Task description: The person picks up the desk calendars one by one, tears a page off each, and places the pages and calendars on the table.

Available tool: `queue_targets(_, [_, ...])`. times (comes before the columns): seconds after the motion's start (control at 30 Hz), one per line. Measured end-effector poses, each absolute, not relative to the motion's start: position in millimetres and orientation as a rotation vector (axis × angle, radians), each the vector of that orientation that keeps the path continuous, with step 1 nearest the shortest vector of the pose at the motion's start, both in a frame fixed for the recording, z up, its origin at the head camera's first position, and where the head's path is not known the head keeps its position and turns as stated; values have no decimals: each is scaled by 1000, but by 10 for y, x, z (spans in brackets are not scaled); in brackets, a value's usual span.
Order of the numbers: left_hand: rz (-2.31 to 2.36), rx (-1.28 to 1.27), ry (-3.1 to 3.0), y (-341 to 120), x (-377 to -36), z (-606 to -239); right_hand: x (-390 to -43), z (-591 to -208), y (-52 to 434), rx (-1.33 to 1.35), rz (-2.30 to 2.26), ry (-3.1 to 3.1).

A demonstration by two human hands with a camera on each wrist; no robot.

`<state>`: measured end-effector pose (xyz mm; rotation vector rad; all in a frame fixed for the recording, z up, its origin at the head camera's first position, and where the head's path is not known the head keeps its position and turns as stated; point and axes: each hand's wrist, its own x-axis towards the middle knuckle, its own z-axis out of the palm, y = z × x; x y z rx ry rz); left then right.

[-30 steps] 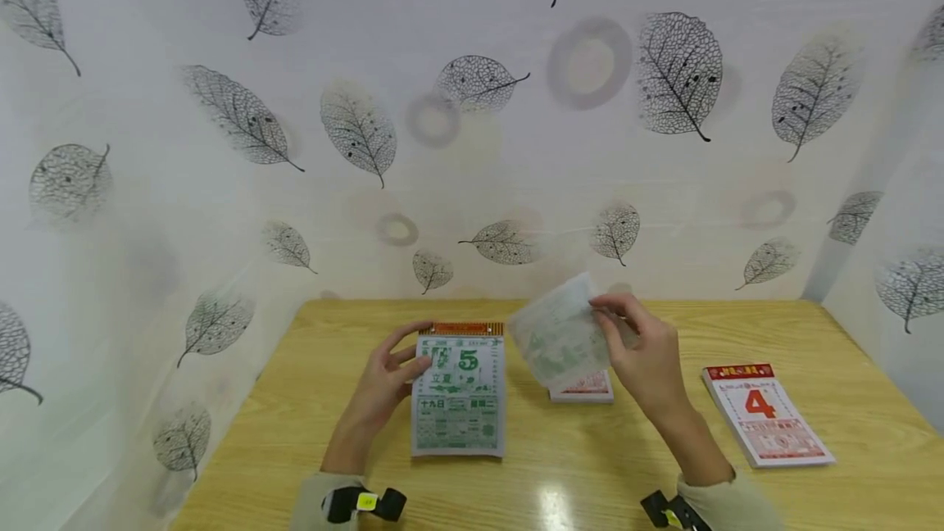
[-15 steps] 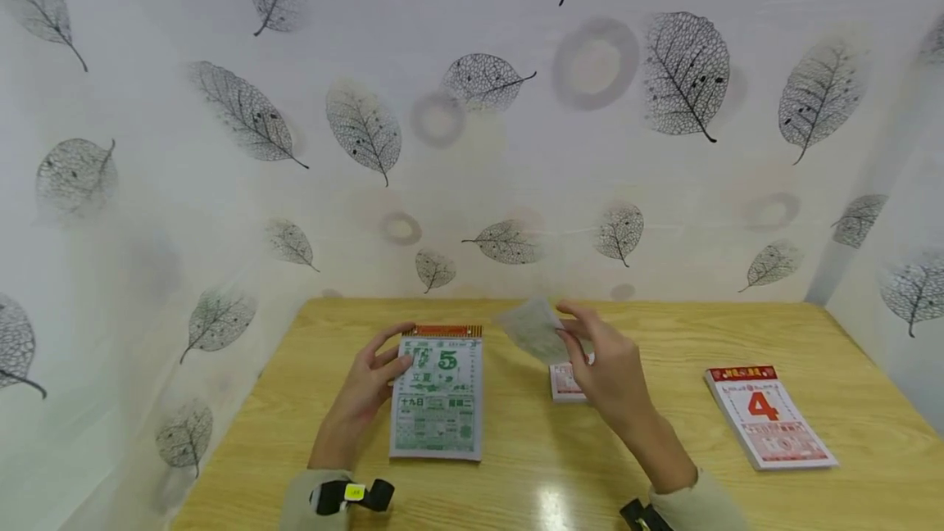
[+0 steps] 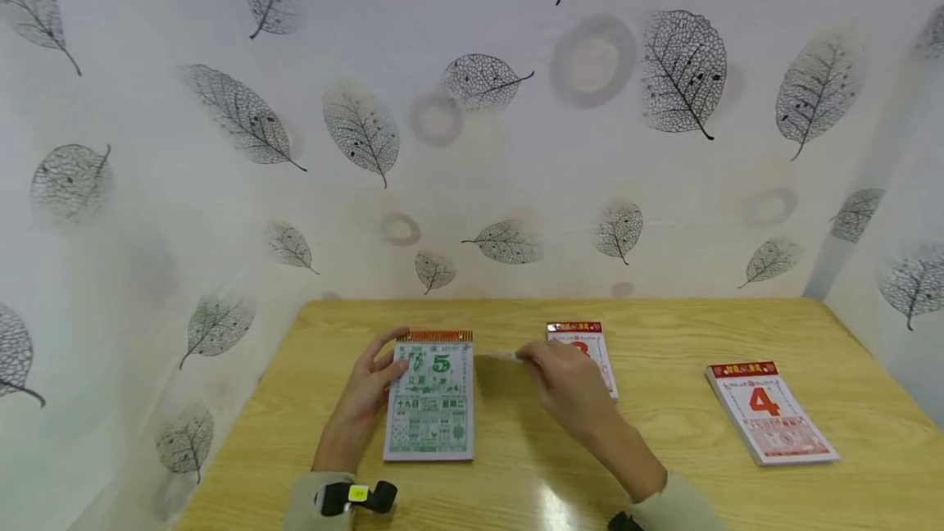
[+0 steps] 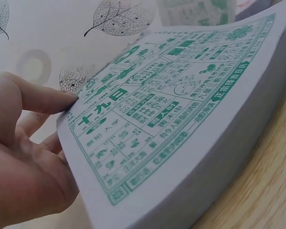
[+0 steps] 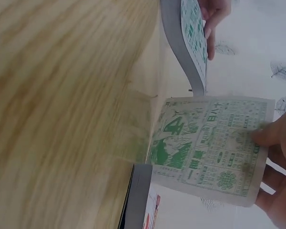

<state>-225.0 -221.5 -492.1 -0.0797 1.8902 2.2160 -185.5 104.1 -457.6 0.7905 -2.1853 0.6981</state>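
A thick tear-off calendar [image 3: 430, 424] with green print and a "5" lies at the left middle of the table in the head view. My left hand [image 3: 364, 401] holds its left side, thumb on the top page and other fingers at the edge. The left wrist view shows the calendar's thick page block [image 4: 257, 138] close up. My right hand [image 3: 578, 393] pinches a loose green-printed calendar sheet [image 5: 214, 148] by one end. From the head camera this sheet appears nearly edge-on, between the calendar and the right hand.
A smaller red-print calendar [image 3: 601, 355] lies behind my right hand, partly covered by it. Another, showing a red "4" [image 3: 764, 401], lies at the right of the wooden table [image 3: 737, 326]. A leaf-patterned curtain [image 3: 479, 154] hangs behind the table.
My right hand has brought the loose sheet left and down, tilting it nearly flat and uncovering the middle calendar. My left hand has shifted the green calendar slightly left.
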Motion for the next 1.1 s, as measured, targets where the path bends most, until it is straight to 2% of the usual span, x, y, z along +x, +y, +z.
queue_targets(0.5, [2146,-144,1917,-2196,-2248,-4946,-1707,-4655,889,816,831,-2420])
queue_targets(1.1, [1980,-36,2094,-2173,-2191,-4874,-1592,-4705,841,906,892,-2619])
